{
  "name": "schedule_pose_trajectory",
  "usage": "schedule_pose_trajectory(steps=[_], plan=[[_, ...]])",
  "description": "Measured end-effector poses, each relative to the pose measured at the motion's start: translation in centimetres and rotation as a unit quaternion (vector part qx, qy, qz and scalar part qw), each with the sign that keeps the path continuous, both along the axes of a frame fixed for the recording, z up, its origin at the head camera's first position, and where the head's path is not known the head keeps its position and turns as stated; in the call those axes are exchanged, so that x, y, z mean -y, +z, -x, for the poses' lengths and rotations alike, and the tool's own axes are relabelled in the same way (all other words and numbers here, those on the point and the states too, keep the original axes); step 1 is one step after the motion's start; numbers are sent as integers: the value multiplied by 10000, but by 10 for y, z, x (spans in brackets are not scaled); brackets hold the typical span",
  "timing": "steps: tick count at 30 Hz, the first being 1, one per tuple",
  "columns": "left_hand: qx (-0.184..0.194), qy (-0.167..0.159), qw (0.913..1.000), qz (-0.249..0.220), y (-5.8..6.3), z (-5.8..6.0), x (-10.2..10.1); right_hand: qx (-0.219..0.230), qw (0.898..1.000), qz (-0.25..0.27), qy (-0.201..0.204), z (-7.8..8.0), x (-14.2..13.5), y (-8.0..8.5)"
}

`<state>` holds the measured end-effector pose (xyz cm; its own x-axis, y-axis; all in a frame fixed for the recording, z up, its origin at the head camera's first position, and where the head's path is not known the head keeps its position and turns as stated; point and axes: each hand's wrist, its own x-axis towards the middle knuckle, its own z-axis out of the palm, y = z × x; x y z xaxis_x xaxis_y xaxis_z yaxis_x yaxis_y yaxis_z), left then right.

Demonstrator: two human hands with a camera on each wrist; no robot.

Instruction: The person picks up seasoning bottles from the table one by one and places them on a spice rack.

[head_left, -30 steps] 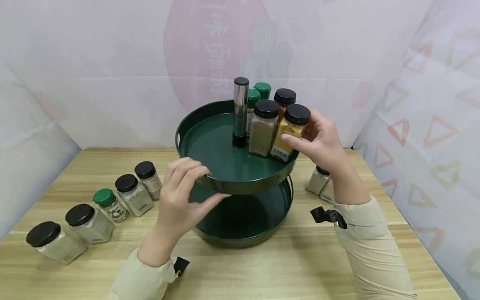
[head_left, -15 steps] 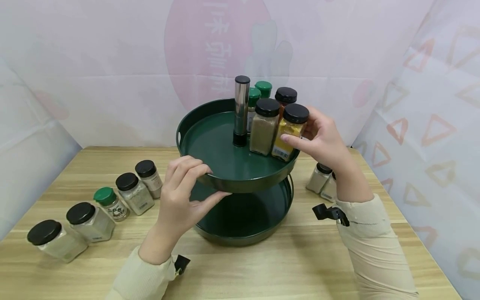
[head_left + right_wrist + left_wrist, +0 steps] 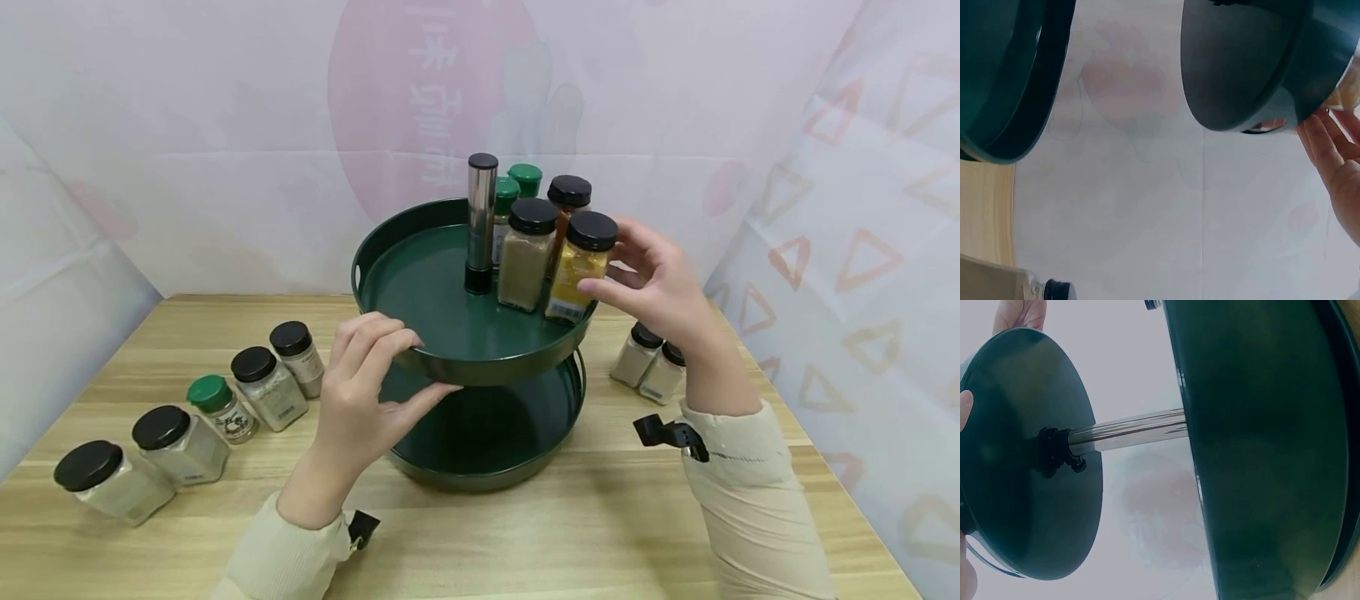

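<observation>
Yellow jar [image 3: 576, 273] sitting on upper tray [image 3: 420, 287], near right rim. Right hand [image 3: 663, 292] bracketing its right side; grasping or released, cannot tell. Left hand [image 3: 362, 387] pinching tray's front-left edge. Four other jars [image 3: 525, 267] already standing on tray; seven jars [image 3: 272, 400] waiting on table [image 3: 510, 550]. Loading looking under half done.

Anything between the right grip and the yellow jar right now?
Nothing visible blocks the right grip: its thumb overlaps the yellow jar. The rim of the upper tray rises beside the jar's base; the brown jar stands on the side away from the grip.
</observation>
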<state>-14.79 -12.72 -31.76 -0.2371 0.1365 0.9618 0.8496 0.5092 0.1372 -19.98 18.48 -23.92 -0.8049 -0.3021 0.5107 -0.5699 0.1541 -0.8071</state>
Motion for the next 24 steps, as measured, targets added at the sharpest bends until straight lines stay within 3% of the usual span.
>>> schedule_pose_trajectory(steps=[13, 19, 24], plan=[[-33, -16, 10000, -8, -1, 0, 0, -173, 9948, 786, -619, -19, -45, -19], [-62, -23, 10000, -20, -2, 0, 0, -215, 9889, 1171, -889, -24, -69, -38], [-68, -32, 10000, -28, -1, 1, -1, -166, 9874, 1162, -1063, -27, -88, -57]])
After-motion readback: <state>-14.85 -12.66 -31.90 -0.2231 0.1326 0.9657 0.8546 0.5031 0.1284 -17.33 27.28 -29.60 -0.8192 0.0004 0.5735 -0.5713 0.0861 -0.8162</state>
